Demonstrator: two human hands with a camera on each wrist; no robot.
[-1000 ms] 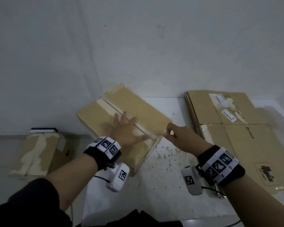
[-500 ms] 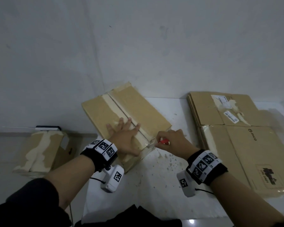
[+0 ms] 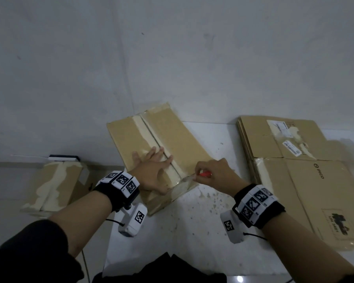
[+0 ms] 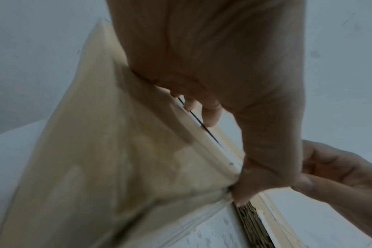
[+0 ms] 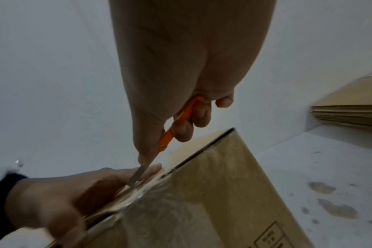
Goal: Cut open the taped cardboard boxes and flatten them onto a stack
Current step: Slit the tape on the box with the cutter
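Each arm has a dark sleeve point(image 3: 29, 242) pushed up. A black wrist band point(image 3: 119, 190) holds white blocks with black square patterns. A small white camera box point(image 3: 133, 220) hangs under each wrist, with a thin black cable.

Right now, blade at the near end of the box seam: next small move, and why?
Probably draw the cutter away along the taped seam, toward the wall. The right hand grips its orange handle with the blade tip at the near end of the box, and the left hand presses flat on the top right beside the seam, so mind those fingers.
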